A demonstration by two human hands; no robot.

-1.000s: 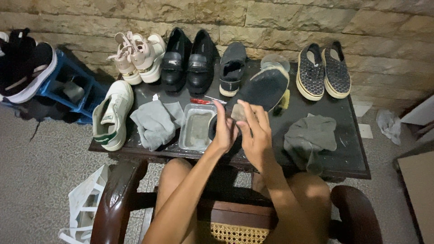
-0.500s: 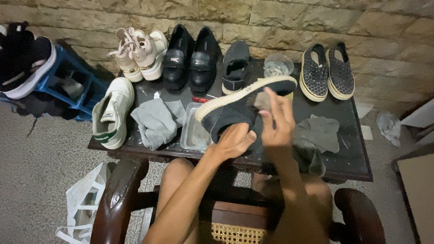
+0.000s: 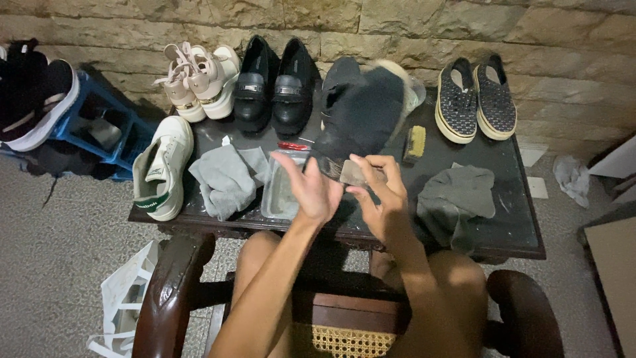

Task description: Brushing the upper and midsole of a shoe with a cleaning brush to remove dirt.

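Note:
I hold a dark slip-on shoe (image 3: 366, 109) above the black table (image 3: 510, 225), its toe pointing away from me and its outline blurred. My right hand (image 3: 384, 202) grips the heel end, fingers pinching a pale insole edge. On the left side of that heel my left hand (image 3: 310, 191) presses with the thumb raised. A clear plastic tub (image 3: 279, 195) stands on the table just under and left of my left hand.
On the table are a white sneaker (image 3: 159, 166), two grey cloths (image 3: 225, 179) (image 3: 457, 195), beige sneakers (image 3: 199, 79), black loafers (image 3: 271, 86), patterned slip-ons (image 3: 474, 99) and a small brush (image 3: 415, 142). A blue crate (image 3: 99, 126) stands on the left. Wooden chair arms (image 3: 172, 292) flank my legs.
The dark shoe was turned from sole-up to on its side, then swung upright and away from me. Both hands shifted down to its heel end.

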